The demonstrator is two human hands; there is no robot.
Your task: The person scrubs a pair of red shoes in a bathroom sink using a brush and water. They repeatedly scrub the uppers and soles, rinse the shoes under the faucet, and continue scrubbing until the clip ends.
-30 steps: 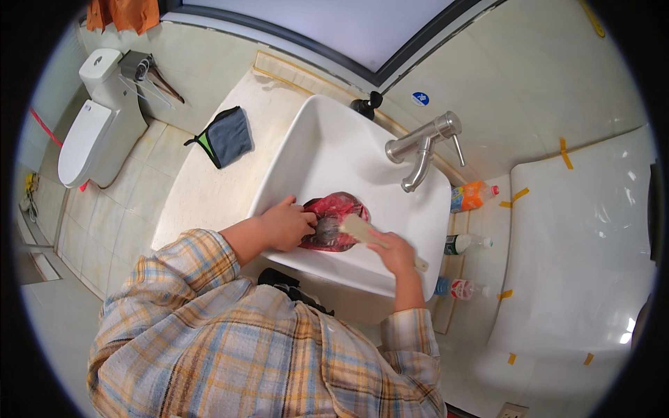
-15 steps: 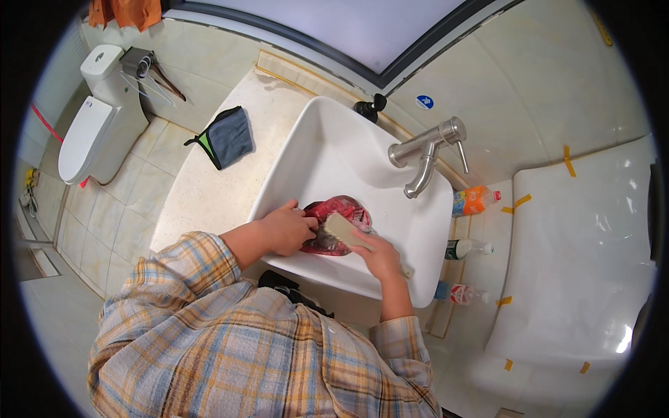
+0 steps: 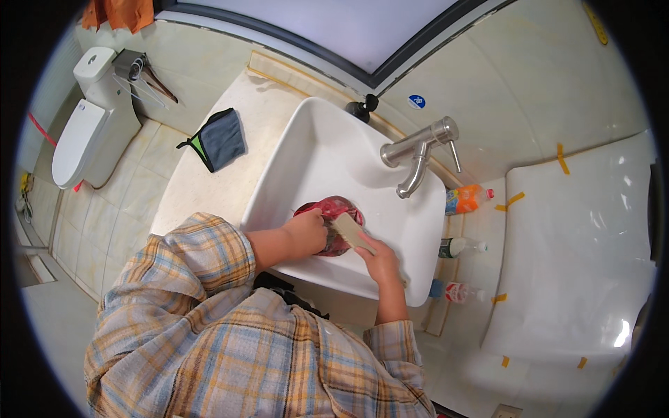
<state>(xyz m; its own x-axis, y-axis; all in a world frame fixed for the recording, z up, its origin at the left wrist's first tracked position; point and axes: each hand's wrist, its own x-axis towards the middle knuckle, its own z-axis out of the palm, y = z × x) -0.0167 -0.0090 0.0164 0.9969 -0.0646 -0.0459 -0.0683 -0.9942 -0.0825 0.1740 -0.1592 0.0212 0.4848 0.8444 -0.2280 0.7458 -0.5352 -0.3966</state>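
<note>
In the white sink [image 3: 390,202] lies a rounded, wet-looking red item [image 3: 336,204] with a dark middle; its kind is not clear. My left hand [image 3: 307,234] is closed on its left part, hiding that side. My right hand [image 3: 381,260] grips a pale scrubbing brush [image 3: 348,226]. The brush head rests against the item's right part, close beside my left fingers. Part of the brush handle is covered by my right hand.
A steel faucet [image 3: 418,150] rises behind the sink, beside a black pump bottle [image 3: 362,108]. Several plastic bottles, one with orange drink [image 3: 465,200], line the right side. A grey cloth [image 3: 221,141] lies on the left counter [image 3: 202,191]. A toilet [image 3: 87,136] stands farther left.
My left hand has shifted right over the red item, its fingers more curled. The brush stays against the item in my right hand. The whole view has slid slightly left.
</note>
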